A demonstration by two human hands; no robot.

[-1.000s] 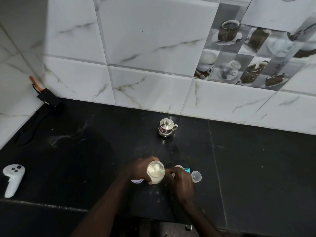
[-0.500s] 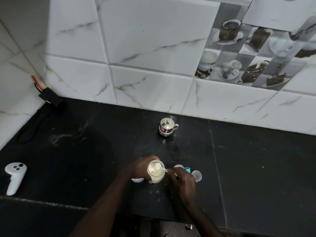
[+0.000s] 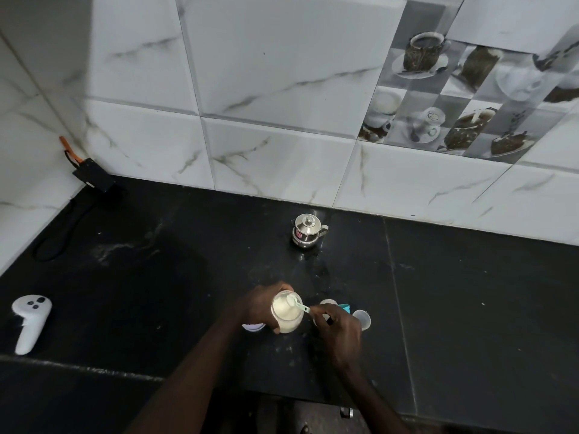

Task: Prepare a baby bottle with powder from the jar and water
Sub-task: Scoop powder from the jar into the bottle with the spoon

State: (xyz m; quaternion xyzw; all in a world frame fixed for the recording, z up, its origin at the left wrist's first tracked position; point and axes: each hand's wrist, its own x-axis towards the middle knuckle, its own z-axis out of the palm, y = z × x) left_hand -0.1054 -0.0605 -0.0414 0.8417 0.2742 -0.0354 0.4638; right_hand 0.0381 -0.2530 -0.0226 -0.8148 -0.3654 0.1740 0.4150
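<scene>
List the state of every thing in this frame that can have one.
jar: open, white powder inside, gripped by the left hand.
scoop: bowl at the jar's mouth, handle pinched by the right hand.
steel pot: upright, lid on, untouched.
clear cap: on the counter, not held.
controller: lying on the counter, untouched.

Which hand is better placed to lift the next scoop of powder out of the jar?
The right hand: its fingers pinch the teal scoop, whose bowl sits in the powder jar. The left hand grips the jar, steadying it.
</scene>
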